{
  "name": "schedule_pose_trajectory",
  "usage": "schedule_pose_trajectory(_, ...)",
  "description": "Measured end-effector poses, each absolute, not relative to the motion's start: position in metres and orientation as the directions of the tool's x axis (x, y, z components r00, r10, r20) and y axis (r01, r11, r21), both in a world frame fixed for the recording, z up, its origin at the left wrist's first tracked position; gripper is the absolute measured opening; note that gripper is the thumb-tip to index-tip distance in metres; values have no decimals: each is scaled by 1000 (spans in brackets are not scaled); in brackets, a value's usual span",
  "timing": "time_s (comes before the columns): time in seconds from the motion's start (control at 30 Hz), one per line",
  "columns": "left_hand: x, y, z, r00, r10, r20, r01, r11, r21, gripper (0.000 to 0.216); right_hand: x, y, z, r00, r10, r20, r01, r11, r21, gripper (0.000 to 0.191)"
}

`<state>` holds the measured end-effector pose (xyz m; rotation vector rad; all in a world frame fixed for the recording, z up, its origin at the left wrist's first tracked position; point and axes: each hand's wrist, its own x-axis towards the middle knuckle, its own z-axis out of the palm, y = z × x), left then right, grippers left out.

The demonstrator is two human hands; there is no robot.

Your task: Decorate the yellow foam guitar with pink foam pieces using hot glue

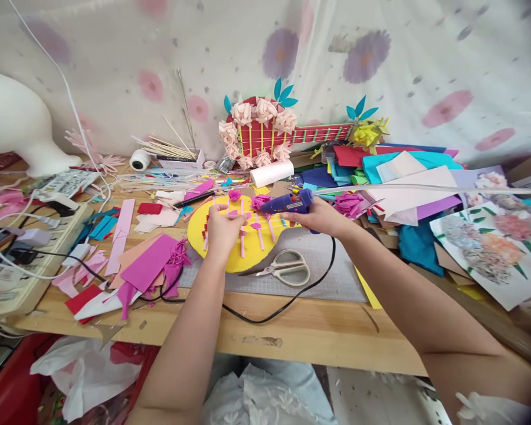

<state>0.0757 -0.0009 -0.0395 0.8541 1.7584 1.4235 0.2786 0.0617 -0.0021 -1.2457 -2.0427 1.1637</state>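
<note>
A yellow foam guitar shape [230, 260] with pink strips and small magenta paper flowers lies on a grey cutting mat [327, 268]. My left hand [221, 227] rests on it, fingers curled and pinching near a magenta flower [234, 195]. My right hand [321, 217] is closed round a blue glue gun [287, 203], whose nozzle points left at another magenta flower [260, 202] on the yellow shape. The gun's black cord [292, 301] loops across the mat toward the table's front edge.
Scissors [283, 268] lie on the mat just right of the yellow shape. A finished red guitar with pale flowers [265, 133] leans at the back. Coloured paper stacks [393, 171] fill the right, foam scraps [146, 265] and a power strip [30, 260] the left.
</note>
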Motion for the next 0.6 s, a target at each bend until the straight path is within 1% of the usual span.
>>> schedule_pose_trajectory(0.1,75,0,-39,-528,836,-147,43,199,979,50,274,61,-5,-506,862,20,478,300,-826,39)
schedule_pose_trajectory(0.23,74,2,-41,-552,819,-159,4,193,981,50,271,62,-6,-536,844,33,492,344,-800,44)
schedule_pose_trajectory(0.33,72,5,-47,-569,809,-151,-9,178,984,50,271,64,-4,-558,830,6,510,349,-786,46)
schedule_pose_trajectory(0.47,70,7,-51,-579,802,-149,11,190,982,50,271,66,-2,-583,812,-33,550,364,-752,44)
schedule_pose_trajectory(0.6,71,6,-50,-568,810,-147,-25,162,986,51,269,66,-1,-581,812,-56,579,364,-729,42)
